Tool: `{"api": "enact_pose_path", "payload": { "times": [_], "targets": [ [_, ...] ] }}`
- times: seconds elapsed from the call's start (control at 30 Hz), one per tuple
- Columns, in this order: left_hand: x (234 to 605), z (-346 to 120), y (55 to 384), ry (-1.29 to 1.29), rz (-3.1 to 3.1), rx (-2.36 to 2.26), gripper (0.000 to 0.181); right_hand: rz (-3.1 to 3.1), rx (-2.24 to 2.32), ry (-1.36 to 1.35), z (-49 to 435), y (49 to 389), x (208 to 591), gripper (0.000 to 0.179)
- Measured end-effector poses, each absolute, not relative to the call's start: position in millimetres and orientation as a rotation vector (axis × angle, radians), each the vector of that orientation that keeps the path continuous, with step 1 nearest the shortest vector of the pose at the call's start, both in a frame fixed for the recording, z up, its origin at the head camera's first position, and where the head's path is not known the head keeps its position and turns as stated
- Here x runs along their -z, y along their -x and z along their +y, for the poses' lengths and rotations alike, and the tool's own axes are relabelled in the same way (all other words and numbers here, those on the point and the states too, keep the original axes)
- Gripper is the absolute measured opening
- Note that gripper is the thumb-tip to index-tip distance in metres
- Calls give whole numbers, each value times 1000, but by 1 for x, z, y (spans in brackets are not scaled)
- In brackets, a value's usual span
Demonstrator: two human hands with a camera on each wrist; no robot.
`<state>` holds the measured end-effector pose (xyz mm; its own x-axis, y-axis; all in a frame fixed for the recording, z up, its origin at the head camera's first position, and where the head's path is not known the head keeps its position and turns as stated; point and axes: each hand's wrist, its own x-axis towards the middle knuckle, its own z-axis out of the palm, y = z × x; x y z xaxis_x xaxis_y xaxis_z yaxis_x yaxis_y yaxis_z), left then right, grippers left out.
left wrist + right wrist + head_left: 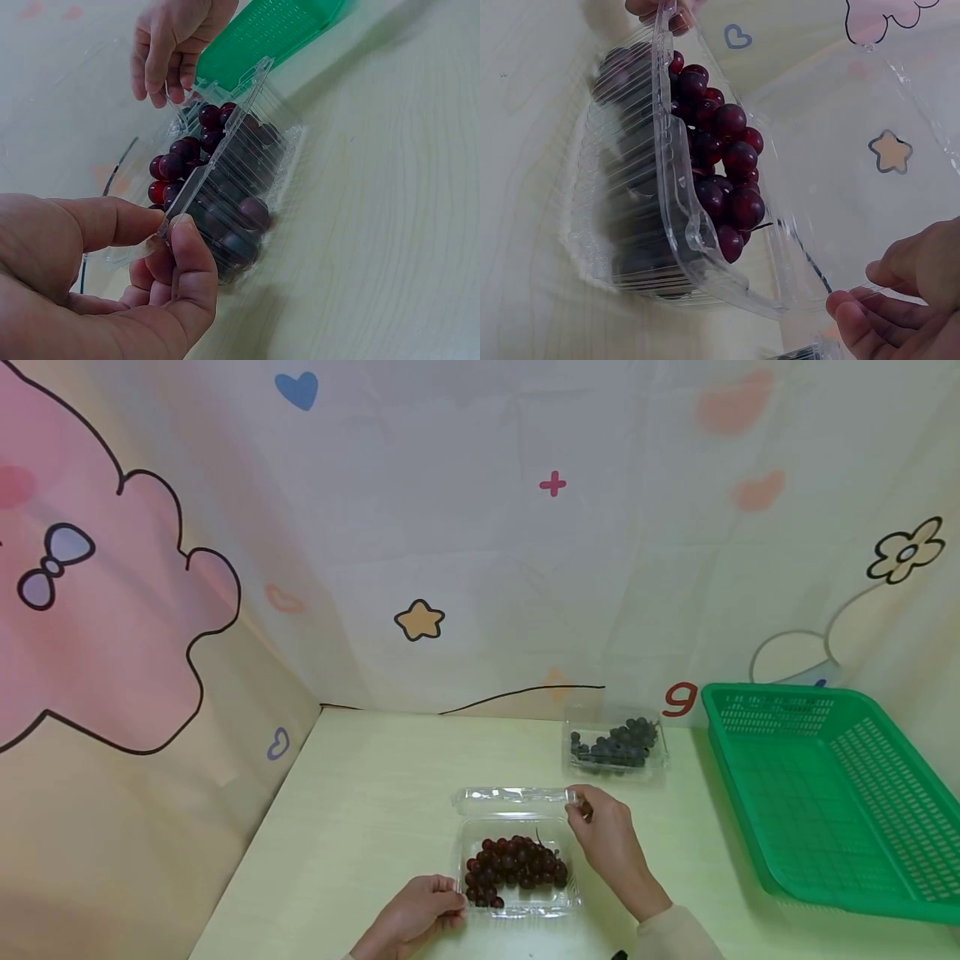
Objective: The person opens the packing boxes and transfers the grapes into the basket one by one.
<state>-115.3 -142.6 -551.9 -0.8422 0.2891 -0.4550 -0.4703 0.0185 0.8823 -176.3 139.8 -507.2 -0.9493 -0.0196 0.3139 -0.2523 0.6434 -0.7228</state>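
Observation:
A clear plastic clamshell box (517, 912) stands on the table near its front, its hinged lid (513, 797) raised at the back. Inside lies a bunch of dark red grapes (513, 864). My left hand (420, 910) pinches the box's front left corner between thumb and forefinger, plainly seen in the left wrist view. At the lid's right edge my right hand (606, 831) pinches the plastic with thumb and fingers, as the right wrist view shows. The grapes (727, 165) rise to about the rim of the box there.
Behind, to the right, a second clear box holds a bunch of blue-black grapes (618, 745). A green plastic basket (772, 852) with perforated sides stands on the right. A printed cloth (480, 552) hangs along the back edge of the pale table (337, 827).

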Motion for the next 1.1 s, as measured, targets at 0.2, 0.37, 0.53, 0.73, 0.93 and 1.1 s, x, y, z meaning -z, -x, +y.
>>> {"api": "enact_pose_path", "payload": {
  "times": [0.2,0.37,0.53,0.73,0.93,1.1],
  "targets": [
    [551,-142,115,190,1770,-1879,4,-2611,-1245,-220,142,180,513,20],
    [552,-142,115,200,1764,-1877,4,-2629,-1276,-223,144,184,516,13],
    [554,-143,117,206,1765,-1868,5,-2649,-1322,-212,145,188,520,8],
    [554,-143,116,191,1767,-1881,6,-2645,-1382,-188,147,194,528,14],
    [554,-142,116,182,1777,-1886,5,-2624,-1413,-177,148,197,535,17],
    [554,-142,116,190,1778,-1888,4,-2611,-1434,-166,148,199,538,16]
  ]
}}
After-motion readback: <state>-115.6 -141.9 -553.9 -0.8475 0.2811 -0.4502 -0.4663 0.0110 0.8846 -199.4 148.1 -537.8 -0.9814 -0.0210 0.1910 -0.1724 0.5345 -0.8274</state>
